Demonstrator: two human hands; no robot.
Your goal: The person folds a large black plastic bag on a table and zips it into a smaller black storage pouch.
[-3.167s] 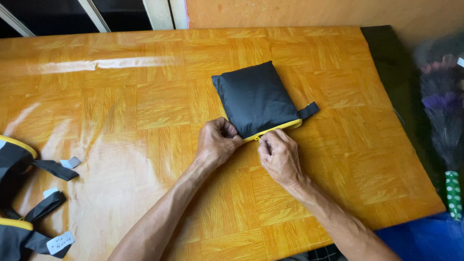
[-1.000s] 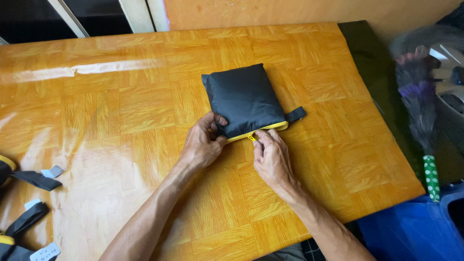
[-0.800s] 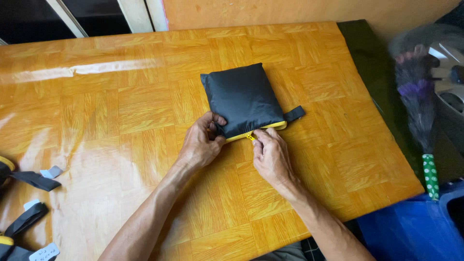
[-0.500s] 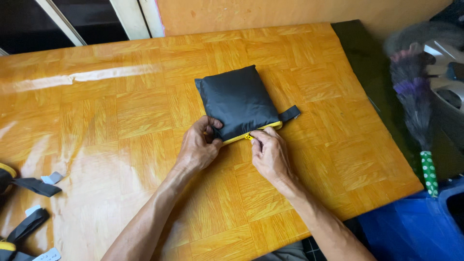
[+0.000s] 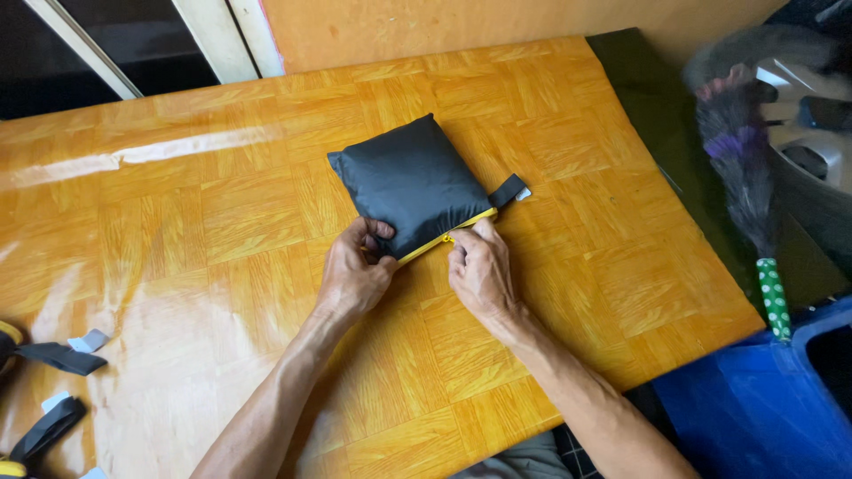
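A glossy orange wooden table carries a stuffed black pouch near its middle. The left hand clamps the pouch's near corner, fingers curled over it. The right hand pinches the yellow zipper along the pouch's edge.

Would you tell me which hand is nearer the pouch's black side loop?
Right. The right hand pinches the yellow zipper nearer the black loop; the left hand grips the opposite corner.
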